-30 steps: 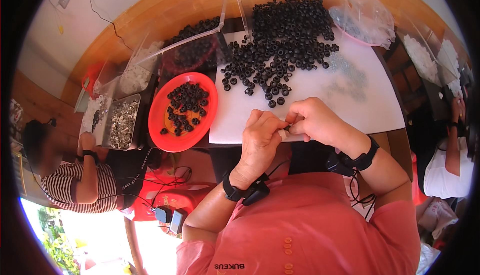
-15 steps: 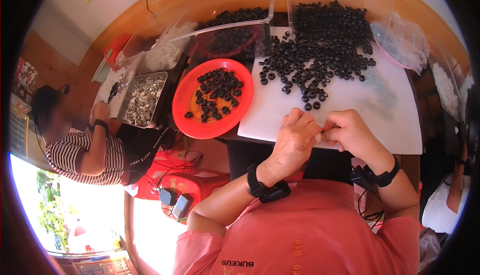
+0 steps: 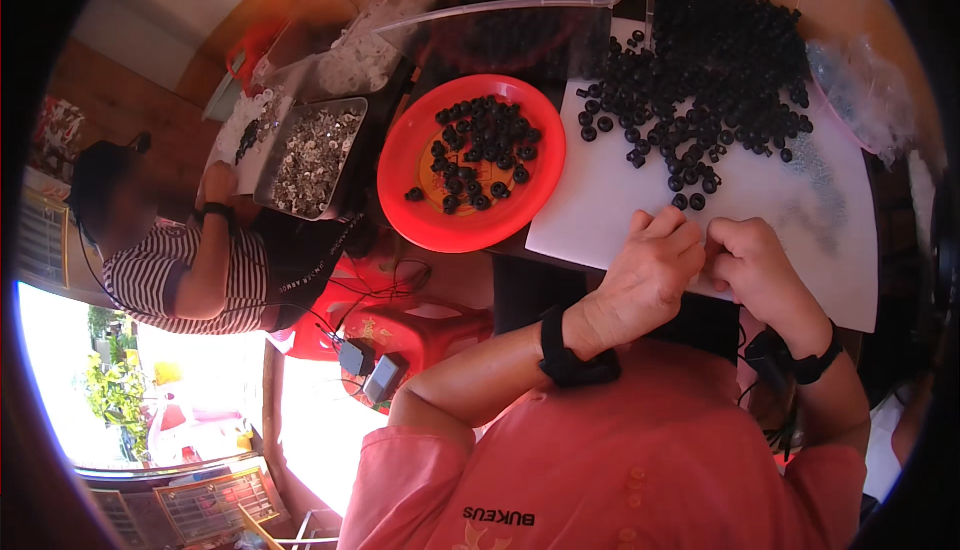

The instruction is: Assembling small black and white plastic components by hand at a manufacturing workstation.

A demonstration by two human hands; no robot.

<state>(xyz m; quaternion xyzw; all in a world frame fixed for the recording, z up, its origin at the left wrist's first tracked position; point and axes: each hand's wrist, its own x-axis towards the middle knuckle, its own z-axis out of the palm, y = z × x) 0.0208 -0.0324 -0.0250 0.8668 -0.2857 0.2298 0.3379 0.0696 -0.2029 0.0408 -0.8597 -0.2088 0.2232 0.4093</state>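
Note:
My left hand [image 3: 655,272] and my right hand [image 3: 748,262] meet fingertip to fingertip over the near edge of a white board [image 3: 590,233]. Both have curled fingers pressed together in a pinch. Whatever lies between the fingertips is hidden now. Just beyond the hands, a heap of small round black parts with holes [image 3: 690,120] spreads over the board, and a few loose ones lie nearest to my fingers. To the left stands a red plate [image 3: 545,190] holding more of the black parts.
Left of the plate is a metal tray [image 3: 348,162] of small shiny pieces. A clear plastic bag [image 3: 870,105] lies far right, near scattered pale bits [image 3: 822,190]. Clear bin walls [image 3: 500,12] stand behind. A co-worker [image 3: 200,275] sits left, beyond a red stool [image 3: 440,322].
The whole view has shifted, so table and hands appear farther right. A small pale thing seen between my fingertips before is now hidden. My hands stay together in a pinch.

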